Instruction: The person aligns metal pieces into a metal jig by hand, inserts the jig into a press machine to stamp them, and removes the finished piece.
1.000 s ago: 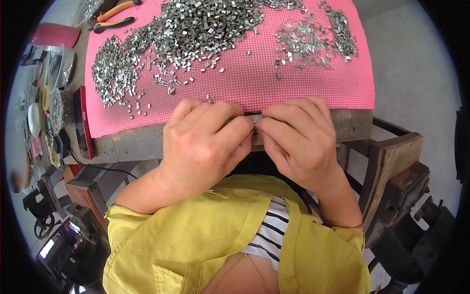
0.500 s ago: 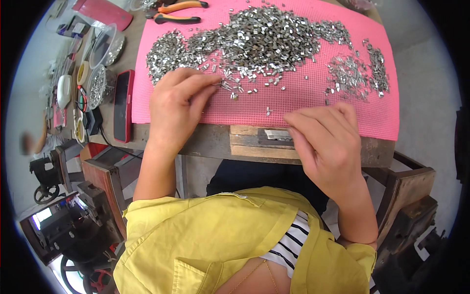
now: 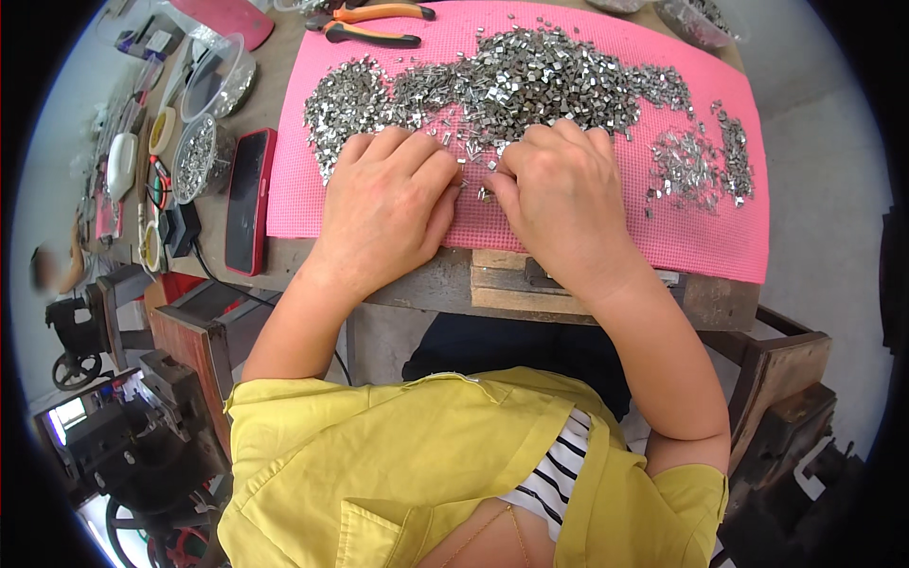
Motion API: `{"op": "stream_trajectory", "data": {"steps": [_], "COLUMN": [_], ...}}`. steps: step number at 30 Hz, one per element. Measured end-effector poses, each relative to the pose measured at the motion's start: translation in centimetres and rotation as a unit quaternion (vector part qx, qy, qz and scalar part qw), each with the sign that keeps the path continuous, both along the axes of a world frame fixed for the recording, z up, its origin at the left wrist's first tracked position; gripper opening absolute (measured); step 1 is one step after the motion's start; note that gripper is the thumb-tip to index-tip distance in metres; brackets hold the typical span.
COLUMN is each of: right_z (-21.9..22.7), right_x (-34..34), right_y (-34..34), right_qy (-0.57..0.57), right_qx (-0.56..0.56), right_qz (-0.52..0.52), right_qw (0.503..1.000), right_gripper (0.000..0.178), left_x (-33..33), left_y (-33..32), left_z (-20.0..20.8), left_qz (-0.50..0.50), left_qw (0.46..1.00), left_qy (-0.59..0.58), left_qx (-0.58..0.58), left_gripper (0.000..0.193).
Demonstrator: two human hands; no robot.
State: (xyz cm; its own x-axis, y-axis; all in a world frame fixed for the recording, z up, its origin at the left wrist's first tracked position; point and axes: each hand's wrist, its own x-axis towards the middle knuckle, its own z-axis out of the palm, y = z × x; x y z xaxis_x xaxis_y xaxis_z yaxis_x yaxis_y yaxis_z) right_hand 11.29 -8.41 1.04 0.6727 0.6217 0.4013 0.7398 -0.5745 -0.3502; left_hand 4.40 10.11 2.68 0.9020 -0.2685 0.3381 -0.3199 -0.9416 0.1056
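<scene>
A pink textured mat (image 3: 696,251) carries a big heap of small silvery metal pieces (image 3: 544,80). My left hand (image 3: 388,204) is over the mat's near left part, its fingers curled and the thumb and index pressed together beside a few loose pieces. Just to its right, my right hand (image 3: 568,199) hovers at the heap's near edge, thumb and index in a pinch. A small metal piece (image 3: 485,195) shows by its thumb tip. Whatever lies between the fingertips of either hand is too small or hidden to name.
Orange-and-black cutting pliers (image 3: 374,36) rest at the mat's far left. Left of the mat are a red-cased phone (image 3: 248,204) and a clear tub of metal parts (image 3: 201,161). A smaller scatter of thin pieces (image 3: 686,170) lies right. A wooden block (image 3: 521,295) sits at the bench edge.
My right hand has moved left and away from me, from the mat's near edge to the heap. My left hand has shifted slightly right and turned knuckles-up; the hands are now close together.
</scene>
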Motion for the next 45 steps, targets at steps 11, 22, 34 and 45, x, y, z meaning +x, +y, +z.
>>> {"op": "stream_trajectory", "data": {"steps": [11,22,34,45], "right_z": [1.2,2.1,-0.1,-0.9], "right_x": [-0.4,-4.0,-4.9,-4.9], "right_y": [-1.8,-13.6,-13.8,-13.5], "right_qy": [0.022,0.143,0.066,0.024], "right_qx": [0.022,0.103,0.133,0.124], "right_qz": [-0.008,-0.022,-0.007,-0.003], "right_qw": [0.999,0.984,0.989,0.992], "right_gripper": [0.005,0.009,0.016,0.018], "left_x": [-1.0,-1.4,-1.4,-1.2], "left_y": [-0.8,-1.5,-10.9,-12.0], "left_z": [0.8,0.4,-1.3,-2.0], "left_qz": [-0.055,-0.003,-0.111,-0.095], "left_qw": [0.998,0.999,0.958,0.975], "left_qy": [0.013,0.028,0.045,0.005], "left_qx": [0.040,-0.032,-0.262,-0.200], "left_gripper": [0.014,0.010,0.013,0.014]}}
